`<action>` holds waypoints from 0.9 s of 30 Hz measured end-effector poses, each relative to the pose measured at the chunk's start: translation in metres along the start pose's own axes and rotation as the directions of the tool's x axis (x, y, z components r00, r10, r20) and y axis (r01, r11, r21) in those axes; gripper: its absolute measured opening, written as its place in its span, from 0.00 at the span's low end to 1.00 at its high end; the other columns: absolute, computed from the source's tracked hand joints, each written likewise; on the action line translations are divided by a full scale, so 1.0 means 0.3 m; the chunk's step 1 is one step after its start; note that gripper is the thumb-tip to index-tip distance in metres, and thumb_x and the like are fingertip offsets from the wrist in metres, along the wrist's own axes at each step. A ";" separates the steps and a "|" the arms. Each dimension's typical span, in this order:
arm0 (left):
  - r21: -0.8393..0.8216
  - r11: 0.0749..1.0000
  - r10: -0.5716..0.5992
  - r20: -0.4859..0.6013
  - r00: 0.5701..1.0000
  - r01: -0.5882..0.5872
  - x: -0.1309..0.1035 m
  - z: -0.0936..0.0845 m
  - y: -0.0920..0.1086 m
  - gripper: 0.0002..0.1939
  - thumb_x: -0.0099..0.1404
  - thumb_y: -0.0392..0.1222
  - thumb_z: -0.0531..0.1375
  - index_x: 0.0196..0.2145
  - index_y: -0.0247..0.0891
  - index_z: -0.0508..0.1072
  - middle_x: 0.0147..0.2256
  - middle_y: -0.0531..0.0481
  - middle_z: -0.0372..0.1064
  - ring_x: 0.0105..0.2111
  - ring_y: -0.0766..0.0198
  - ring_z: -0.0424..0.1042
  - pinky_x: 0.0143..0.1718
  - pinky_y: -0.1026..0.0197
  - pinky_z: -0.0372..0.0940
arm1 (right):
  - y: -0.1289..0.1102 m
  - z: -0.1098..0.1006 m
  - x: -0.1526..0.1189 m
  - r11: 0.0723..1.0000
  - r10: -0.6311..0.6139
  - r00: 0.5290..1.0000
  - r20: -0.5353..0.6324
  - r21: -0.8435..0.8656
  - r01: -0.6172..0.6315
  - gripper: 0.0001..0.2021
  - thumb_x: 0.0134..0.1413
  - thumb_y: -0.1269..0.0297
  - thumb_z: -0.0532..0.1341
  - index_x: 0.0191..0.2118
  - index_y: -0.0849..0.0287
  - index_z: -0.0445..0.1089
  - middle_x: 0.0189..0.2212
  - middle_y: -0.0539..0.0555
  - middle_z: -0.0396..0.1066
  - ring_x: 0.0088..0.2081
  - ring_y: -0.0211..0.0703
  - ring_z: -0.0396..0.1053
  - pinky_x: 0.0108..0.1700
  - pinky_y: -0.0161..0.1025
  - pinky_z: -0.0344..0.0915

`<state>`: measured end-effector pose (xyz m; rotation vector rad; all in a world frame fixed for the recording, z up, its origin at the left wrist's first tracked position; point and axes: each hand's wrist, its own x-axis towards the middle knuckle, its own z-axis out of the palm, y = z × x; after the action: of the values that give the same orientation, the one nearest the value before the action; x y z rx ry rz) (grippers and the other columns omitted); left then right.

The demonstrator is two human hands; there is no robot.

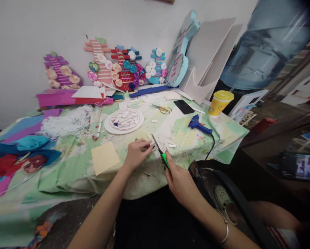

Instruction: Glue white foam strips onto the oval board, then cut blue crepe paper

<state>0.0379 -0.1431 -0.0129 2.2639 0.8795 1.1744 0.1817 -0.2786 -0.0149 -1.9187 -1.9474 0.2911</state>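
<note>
My right hand [177, 180] is wrapped round the green handle of a craft knife [164, 159], its long thin blade out and pointing up and left. Close to the blade, my left hand [138, 152] pinches a small white piece [152, 143], partly hidden by the fingers. Short white rolls lie nearby, one [172, 146] right of the blade and another [154, 121] farther back. Beyond my left hand is a white oval board [109, 128] with many white rolled bits inside its ring.
A blue glue gun [200, 125] with its cord, a black phone [184, 106], gold-handled scissors [163, 109] and a yellow cup [220, 103] are on the right. A yellow paper square [105, 158] and white string [66, 122] lie left. Decorated guitar shapes [122, 69] lean against the wall.
</note>
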 end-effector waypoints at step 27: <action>0.045 0.998 -0.029 -0.062 0.998 0.032 -0.009 0.011 0.015 0.06 0.58 0.37 0.59 0.30 0.36 0.77 0.24 0.50 0.71 0.24 0.69 0.67 0.27 0.67 0.62 | -0.009 0.005 0.000 0.992 0.051 0.999 0.020 -0.118 -0.048 0.28 0.60 0.69 0.47 0.65 0.66 0.42 0.32 0.60 0.72 0.32 0.50 0.72 0.35 0.42 0.67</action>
<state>0.0410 -0.1485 -0.0134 2.2534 0.9707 1.2279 0.1787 -0.2786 -0.0152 -2.0481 -1.9739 0.2173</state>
